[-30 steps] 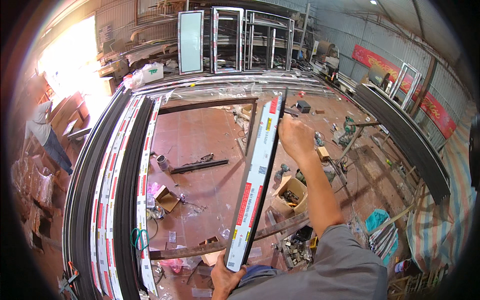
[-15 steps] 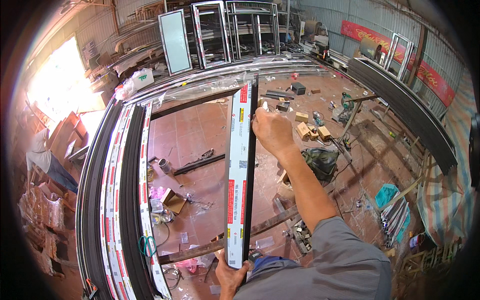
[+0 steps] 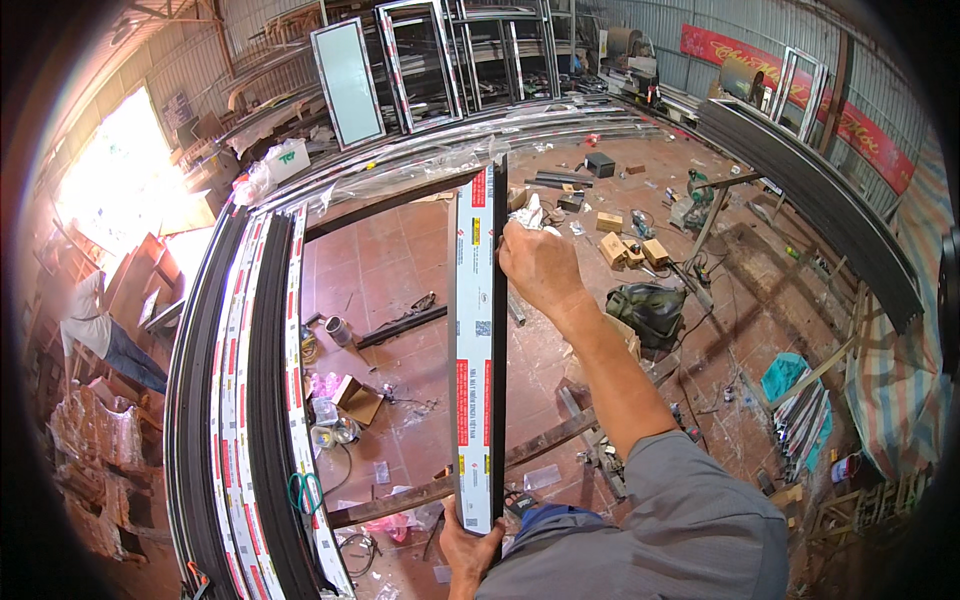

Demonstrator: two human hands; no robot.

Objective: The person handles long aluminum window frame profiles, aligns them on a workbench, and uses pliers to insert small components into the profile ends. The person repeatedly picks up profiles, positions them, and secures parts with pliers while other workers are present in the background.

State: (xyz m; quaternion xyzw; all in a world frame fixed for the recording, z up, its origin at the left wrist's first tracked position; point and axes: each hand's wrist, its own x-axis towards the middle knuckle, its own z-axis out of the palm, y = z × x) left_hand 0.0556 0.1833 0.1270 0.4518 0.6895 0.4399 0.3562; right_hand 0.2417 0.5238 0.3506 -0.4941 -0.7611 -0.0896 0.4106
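A long dark aluminium profile, faced with white protective film with red and yellow labels, stands lengthwise before me. My left hand grips its near end, the thumb on the right edge and fingers at the left. My right hand is closed at the profile's dark right edge, toward the far end. A crumpled white cloth sticks out of its fist; the fingertips are mostly hidden. Beneath the profile runs a dark crossbar, with another bar near the far end.
More profiles lie stacked at left, with green-handled scissors on them. Another person is at the far left. Small boxes, a dark bag and tools lie on the tiled floor. Framed panels stand behind; dark profiles lie right.
My right hand has shifted slightly left and nearer along the profile's edge, and more of the white cloth shows. The left hand keeps its grip on the near end.
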